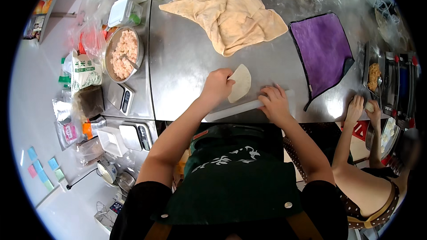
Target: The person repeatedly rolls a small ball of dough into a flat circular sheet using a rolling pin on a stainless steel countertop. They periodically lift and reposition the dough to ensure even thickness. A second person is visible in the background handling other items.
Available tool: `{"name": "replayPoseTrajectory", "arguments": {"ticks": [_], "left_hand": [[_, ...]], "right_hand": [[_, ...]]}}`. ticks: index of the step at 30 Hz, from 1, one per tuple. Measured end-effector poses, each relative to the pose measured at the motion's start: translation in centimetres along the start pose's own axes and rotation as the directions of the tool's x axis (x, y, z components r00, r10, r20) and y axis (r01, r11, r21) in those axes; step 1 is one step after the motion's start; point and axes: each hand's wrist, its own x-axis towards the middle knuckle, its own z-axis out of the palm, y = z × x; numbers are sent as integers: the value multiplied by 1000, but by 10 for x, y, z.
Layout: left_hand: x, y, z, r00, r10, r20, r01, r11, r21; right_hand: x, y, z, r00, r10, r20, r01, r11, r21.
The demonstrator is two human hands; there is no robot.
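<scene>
A thin, flat piece of pale dough (241, 84) lies on the steel worktop (180, 80), with its left edge pinched between the thumb and fingers of my left hand (217, 86). Closer to my body, a whitish rolling pin (233, 110) slants across the table near its front edge. My right hand (275, 104) lies over the pin's right part, fingers stretched forward and thumb against it. The pin is just short of the dough's near end. Part of the pin is hidden beneath my right hand.
A large beige cloth (230, 13) lies crumpled ahead, beside a purple cloth (320, 50). At left stand a metal bowl of minced filling (124, 55) and kitchen scales (121, 98). To the right, a co-worker's hands (355, 109) hold a small dough piece near a filling tray (373, 73).
</scene>
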Motion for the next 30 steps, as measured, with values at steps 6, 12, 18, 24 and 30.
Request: {"name": "replayPoseTrajectory", "arguments": {"ticks": [6, 12, 18, 24, 30], "left_hand": [[-9, -36, 12, 972, -199, 123, 182, 974, 134], [-1, -52, 9, 971, -69, 231, 41, 991, 125], [28, -63, 16, 961, -155, 230, 227, 917, -328], [40, -35, 13, 945, -100, 311, 46, 983, 176], [13, -4, 11, 971, 29, 238, -78, 977, 199]], "right_hand": [[6, -1, -21, 1000, 21, 15, -21, 999, 42], [52, -9, 5, 993, 98, -69, -101, 994, -38], [67, -14, 17, 963, 250, -100, -262, 955, -138], [78, -7, 29, 955, 246, -168, -267, 956, -121], [-9, -13, 3, 996, 87, 8, -86, 996, -9]]}}
